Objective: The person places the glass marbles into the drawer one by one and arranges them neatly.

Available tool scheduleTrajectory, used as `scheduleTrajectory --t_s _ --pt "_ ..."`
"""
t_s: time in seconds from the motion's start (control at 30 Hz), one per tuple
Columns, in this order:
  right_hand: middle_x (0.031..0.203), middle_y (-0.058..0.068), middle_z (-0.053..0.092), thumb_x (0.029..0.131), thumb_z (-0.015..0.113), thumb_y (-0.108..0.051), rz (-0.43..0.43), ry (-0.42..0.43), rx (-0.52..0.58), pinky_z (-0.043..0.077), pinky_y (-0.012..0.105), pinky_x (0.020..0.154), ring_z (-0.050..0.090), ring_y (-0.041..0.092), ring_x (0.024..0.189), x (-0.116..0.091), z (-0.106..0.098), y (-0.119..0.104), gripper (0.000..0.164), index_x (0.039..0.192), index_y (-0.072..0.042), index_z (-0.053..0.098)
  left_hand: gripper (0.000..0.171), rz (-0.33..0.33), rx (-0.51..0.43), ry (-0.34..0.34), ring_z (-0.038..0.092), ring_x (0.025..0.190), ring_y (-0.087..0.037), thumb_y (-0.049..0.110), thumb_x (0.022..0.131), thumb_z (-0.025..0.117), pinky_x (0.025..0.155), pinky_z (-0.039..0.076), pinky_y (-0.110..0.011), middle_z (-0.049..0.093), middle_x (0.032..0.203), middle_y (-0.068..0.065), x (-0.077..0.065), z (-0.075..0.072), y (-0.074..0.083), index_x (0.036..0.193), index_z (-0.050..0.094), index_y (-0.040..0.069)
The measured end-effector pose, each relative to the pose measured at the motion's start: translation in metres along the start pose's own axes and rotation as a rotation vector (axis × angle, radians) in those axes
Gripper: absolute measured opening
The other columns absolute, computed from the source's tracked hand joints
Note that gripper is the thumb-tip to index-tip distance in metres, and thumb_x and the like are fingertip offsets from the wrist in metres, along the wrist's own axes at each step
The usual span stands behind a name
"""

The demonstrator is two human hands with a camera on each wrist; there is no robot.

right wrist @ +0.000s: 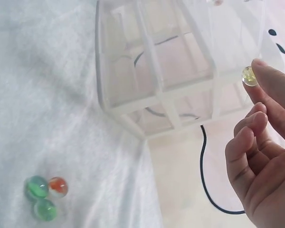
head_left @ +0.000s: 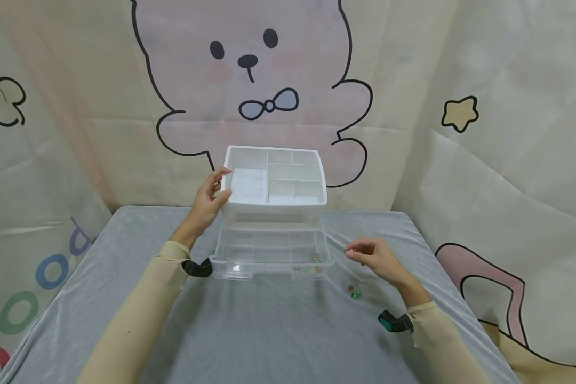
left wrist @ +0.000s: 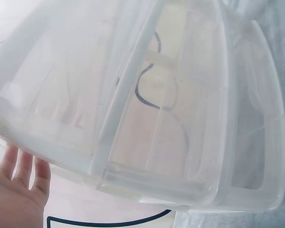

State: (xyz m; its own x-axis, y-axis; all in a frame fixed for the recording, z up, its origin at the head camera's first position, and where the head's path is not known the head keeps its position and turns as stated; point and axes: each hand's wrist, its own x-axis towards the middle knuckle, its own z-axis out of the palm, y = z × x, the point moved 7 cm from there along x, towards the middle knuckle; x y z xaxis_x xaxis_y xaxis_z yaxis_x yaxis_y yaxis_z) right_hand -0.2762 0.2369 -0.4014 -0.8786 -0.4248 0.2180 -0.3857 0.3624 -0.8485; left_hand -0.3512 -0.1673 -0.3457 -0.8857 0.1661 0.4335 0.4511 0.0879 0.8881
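A storage box with a white compartment tray on top stands on the table. Its clear lower drawer is pulled out toward me and contains a few marbles at the right. With thumb and fingers, my left hand grips the box's upper left side; the left wrist view has its fingers at the rim. Right of the drawer, my right hand pinches a clear yellow marble between thumb and index finger. Below that hand lie two green marbles and an orange one, close together.
A grey-blue cloth covers the table. Behind it hangs a backdrop with a cartoon bear, and similar printed sheets flank both sides. Dark bands are worn on both wrists.
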Motion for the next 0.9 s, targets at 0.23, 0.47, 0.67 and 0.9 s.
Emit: scheduleTrajectory --t_s 0.23,0.47,0.67,0.9 --pt "0.086 -0.011 0.068 0.095 0.066 -0.002 -0.035 0.003 0.0 0.044 0.024 0.053 0.049 0.009 0.058 0.004 0.0 -0.015 0.013 0.103 0.006 0.072 0.049 0.0 -0.01 0.001 0.048 0.12 -0.021 0.006 0.101 0.05 0.083 0.047 -0.019 0.037 0.15 -0.017 0.0 0.0 -0.001 0.148 0.038 0.009" --pt "0.092 -0.013 0.068 0.095 0.066 -0.003 -0.044 0.007 0.007 0.044 0.024 0.053 0.048 0.003 0.059 0.008 0.002 -0.026 0.015 0.105 0.007 0.072 0.048 0.003 -0.014 0.001 0.049 0.115 -0.017 0.007 0.102 0.05 0.081 0.048 -0.02 0.039 0.144 -0.014 -0.002 -0.001 0.001 0.148 0.037 0.008" --pt "0.093 -0.013 0.068 0.096 0.065 -0.002 -0.065 0.02 0.055 0.045 0.025 0.057 0.049 0.016 0.061 0.012 0.003 -0.034 0.016 0.106 0.009 0.07 0.048 0.02 -0.02 -0.003 0.051 0.111 -0.012 0.006 0.102 0.049 0.079 0.048 -0.019 0.04 0.139 -0.011 -0.002 -0.001 0.001 0.148 0.037 0.007" --pt "0.087 -0.008 0.066 0.095 0.064 0.001 -0.118 0.056 0.066 0.045 0.025 0.058 0.049 0.016 0.061 0.018 0.004 -0.047 0.013 0.105 0.005 0.072 0.048 0.016 -0.015 -0.005 0.049 0.115 -0.016 0.007 0.102 0.05 0.081 0.048 -0.02 0.038 0.147 -0.015 -0.001 0.0 0.002 0.148 0.038 0.009"
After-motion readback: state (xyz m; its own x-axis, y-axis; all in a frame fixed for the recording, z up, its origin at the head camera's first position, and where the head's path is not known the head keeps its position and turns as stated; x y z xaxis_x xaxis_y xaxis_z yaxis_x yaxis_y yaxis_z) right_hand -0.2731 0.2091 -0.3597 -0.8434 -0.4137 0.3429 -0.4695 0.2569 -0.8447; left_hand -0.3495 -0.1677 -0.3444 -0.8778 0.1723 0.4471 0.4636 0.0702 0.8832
